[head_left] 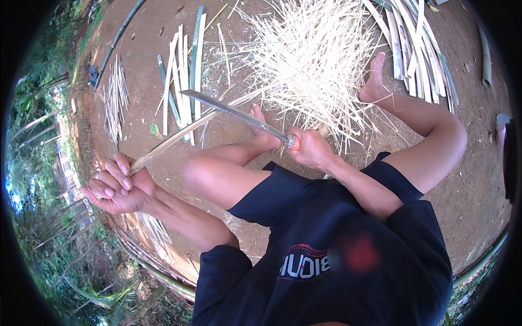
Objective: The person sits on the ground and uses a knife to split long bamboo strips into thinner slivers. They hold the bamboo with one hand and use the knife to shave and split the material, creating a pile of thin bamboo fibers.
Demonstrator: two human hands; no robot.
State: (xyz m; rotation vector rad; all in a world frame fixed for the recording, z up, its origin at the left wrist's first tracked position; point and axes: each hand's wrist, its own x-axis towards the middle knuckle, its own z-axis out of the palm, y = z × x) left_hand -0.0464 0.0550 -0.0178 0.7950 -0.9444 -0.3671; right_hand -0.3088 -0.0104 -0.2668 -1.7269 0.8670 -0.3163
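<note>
In the head view, my left hand (122, 185) pinches the long, pale bamboo strip (187, 129), which slants toward the straw-coloured shavings heap (315, 60); my right hand (312, 148) grips the orange-collared grey steel knife (242, 117). I'd keep its cut shallow, left hand clear.

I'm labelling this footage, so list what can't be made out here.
Head view: most of the orange handle of the knife, covered by the right hand.
Head view: the near end of the long strip, hidden by the left hand.
Head view: the far side of the shavings pile, cut off by the upper edge.
Head view: the red patch, blurred.
</note>
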